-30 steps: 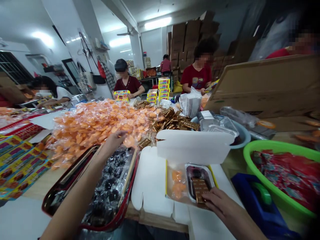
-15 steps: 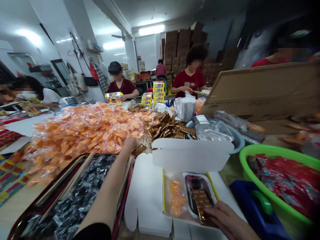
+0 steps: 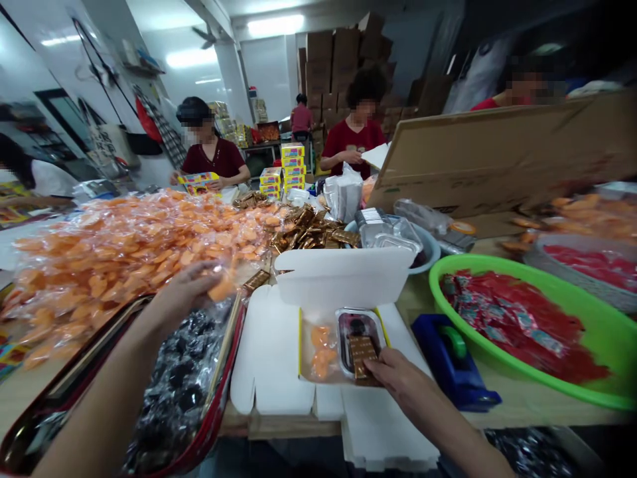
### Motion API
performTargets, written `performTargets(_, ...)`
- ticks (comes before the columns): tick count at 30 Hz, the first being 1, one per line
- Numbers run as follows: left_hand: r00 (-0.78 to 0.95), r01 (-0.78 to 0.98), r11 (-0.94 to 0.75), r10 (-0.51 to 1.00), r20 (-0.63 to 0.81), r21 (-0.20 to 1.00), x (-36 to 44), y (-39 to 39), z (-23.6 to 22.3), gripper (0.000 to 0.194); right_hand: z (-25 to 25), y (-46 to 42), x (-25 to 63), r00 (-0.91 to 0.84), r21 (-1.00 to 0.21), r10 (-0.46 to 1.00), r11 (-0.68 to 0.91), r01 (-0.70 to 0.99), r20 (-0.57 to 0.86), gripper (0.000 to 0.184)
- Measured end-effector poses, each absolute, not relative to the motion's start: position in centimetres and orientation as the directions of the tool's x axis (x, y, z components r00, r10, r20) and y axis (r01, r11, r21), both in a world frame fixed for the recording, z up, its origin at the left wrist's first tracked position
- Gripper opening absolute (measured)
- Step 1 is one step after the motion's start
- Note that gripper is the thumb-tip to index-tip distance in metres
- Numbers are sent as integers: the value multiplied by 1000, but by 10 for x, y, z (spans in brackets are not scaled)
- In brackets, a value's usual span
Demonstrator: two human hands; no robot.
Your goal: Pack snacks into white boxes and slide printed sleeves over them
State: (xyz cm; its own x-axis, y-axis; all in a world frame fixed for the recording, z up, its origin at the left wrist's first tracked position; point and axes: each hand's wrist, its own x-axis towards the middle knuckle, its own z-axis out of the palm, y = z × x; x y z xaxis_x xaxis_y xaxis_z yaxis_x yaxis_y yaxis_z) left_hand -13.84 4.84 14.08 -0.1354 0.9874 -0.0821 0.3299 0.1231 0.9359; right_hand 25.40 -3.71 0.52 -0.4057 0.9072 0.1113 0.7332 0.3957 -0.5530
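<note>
My left hand is over the near edge of the orange pile, its fingers closed on a clear-wrapped orange packet that is slightly blurred. My right hand pinches a gold foil packet, which lies across the lower part of a small foil-rimmed tray. That tray sits inside an unfolded white box with yellow edges. Beside the tray, within the box, is another wrapped orange packet. Under my left forearm stands a dark red-rimmed tray of black wrapped pieces.
Orange packets are heaped at left, gold packets behind the box. A green basin of red packets and a blue tape dispenser stand at right. An upright cardboard box blocks the back right; several people work behind.
My left hand has drawn back and left from beside the gold packets, now with an orange packet in it. My right hand keeps the gold packet over the small tray. The view has turned right.
</note>
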Motion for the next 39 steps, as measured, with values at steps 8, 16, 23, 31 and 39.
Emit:
performTargets(8,220,282,112,959,-178,953,3,9,78,59,7,-43,260,-498,-381,826,563,734,263,22)
performTargets(16,312,731,-517,833,456,446,22,-20,38,39,20,-43,261,-462,-316,858,513,798,224,16)
performTargets(23,517,776,-540,841,160,326,33,-28,14,57,17,-45,262,-553,-253,825,563,786,116,50)
performTargets(31,552,764,-554,827,110,330,22,-15,9,65,26,-39,245,-542,-315,832,549,774,117,73)
performTargets(39,756,527,-704,644,116,476,14,13,27,60,22,-32,241,-559,-447,820,550,706,126,32)
